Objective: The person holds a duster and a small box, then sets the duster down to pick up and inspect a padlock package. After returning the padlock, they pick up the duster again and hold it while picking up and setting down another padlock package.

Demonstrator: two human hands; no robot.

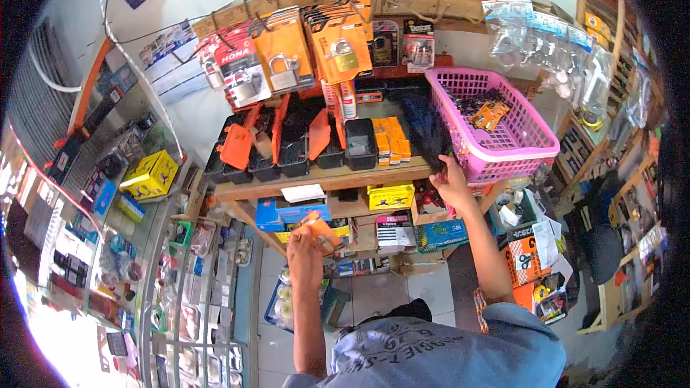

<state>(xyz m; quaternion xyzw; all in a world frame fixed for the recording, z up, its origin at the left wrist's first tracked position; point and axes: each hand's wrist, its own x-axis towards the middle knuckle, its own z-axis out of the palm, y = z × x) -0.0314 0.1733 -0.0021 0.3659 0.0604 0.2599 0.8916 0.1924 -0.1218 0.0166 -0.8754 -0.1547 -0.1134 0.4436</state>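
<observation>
My left hand (305,251) is closed on an orange package (322,233) in front of the wooden shelf, its fingers pinching the package's left side. My right hand (453,185) is at the shelf's front edge, beside the lower left corner of a pink plastic basket (503,154). Its fingers touch the edge of something dark (424,129) lying left of the basket; whether they grip it is hard to make out. Several small orange packs (491,113) and dark items lie inside the basket. Small orange boxes (390,140) stand on the shelf beside a black bin (360,145).
Black bins with orange flaps (237,146) line the shelf (323,181). Carded padlocks (341,50) hang above, with clear packets (539,36) at the right. A glass case (154,223) stands at the left. Boxes (394,233) fill the level below.
</observation>
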